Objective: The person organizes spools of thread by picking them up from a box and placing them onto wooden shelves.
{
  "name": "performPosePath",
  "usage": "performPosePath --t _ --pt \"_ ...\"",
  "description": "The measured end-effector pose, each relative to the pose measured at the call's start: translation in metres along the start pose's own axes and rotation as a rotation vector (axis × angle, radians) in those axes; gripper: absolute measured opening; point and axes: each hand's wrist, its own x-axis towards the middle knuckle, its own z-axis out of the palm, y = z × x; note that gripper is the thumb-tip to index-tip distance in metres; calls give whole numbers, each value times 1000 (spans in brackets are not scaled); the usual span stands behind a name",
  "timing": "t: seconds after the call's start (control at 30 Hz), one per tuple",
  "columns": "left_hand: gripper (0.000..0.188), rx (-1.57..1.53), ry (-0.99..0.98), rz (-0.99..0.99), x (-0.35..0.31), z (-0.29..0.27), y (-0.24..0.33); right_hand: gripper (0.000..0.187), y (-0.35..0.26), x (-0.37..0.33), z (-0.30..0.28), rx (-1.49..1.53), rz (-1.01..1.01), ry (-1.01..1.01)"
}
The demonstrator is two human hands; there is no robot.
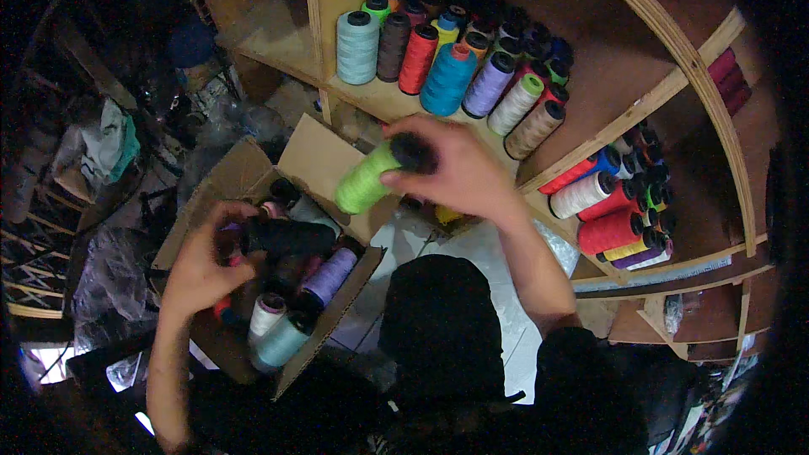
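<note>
My right hand [459,170] is closed round the black end of a lime-green thread spool [366,179], held tilted in the air in front of the shelf. Over an open cardboard box [339,293] at the left, my left hand [200,270] has its thumb and fingers round the end of a black thread spool [302,238]. Beneath and beside that one in the box lie a purple spool [329,276], a white spool [267,313] and a pale blue spool [282,342]. Other spools there are partly hidden by my left hand.
Several upright spools, among them a teal spool [448,80] and a light blue spool [357,49], fill a wooden shelf [371,99]. Lower right, another compartment holds stacked spools, including a red spool [610,232]. Clear plastic wrapping [114,278] lies left of the box.
</note>
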Motion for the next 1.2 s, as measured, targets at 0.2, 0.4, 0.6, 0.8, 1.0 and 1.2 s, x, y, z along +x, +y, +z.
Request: performPosePath --t 0.2,0.4,0.6,0.8,1.0,1.2 --pt "43 -309 10 -92 8 0 0 46 9 1 -83 -456 184 208" --pt "34 -271 19 180 8 10 -9 64 20 12 -81 -533 466 225" --pt "19 -1083 -100 -35 34 20 41 57 -25 13 -63 -411 498 403" --pt "22 129 483 599 46 38 115 49 -60 3 -49 -311 355 564" --pt "23 199 445 667 56 59 122 46 -71 -7 -47 -245 284 600" --pt "21 175 411 790 64 73 121 42 -61 -16 -54 -363 324 635"
